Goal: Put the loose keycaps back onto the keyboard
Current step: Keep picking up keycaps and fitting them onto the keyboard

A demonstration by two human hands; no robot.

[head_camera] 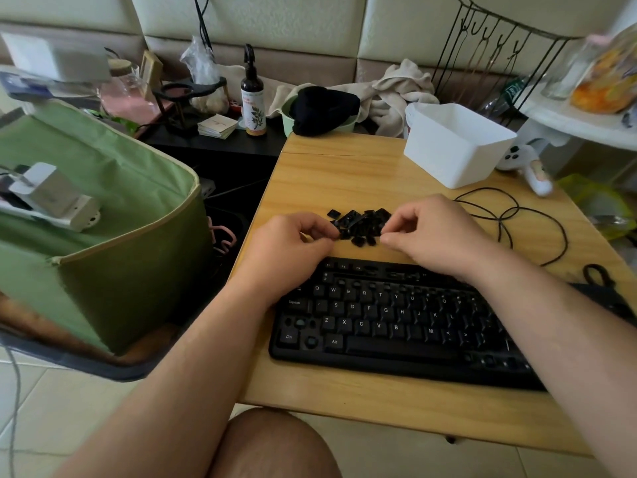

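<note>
Keyboard lies on the wooden table, near its front edge. Several sockets on it stand bare: some in the top row, a few at the lower-left corner.

Keycaps: small black heap just behind the keyboard, on the tabletop, between the two hands.

Left hand: over the keyboard's rear-left corner, fingers curled, fingertips at the left edge of the heap. Whether it pinches a cap, I cannot tell.

Right hand: over the keyboard's rear edge, fingers curled, thumb and forefinger close together at the heap's right edge. Grip on a cap not resolvable.

White bin: well behind the keyboard, to the right. Black cable: looped on the table right of the heap. Green bag: left of the keyboard, off the table.
</note>
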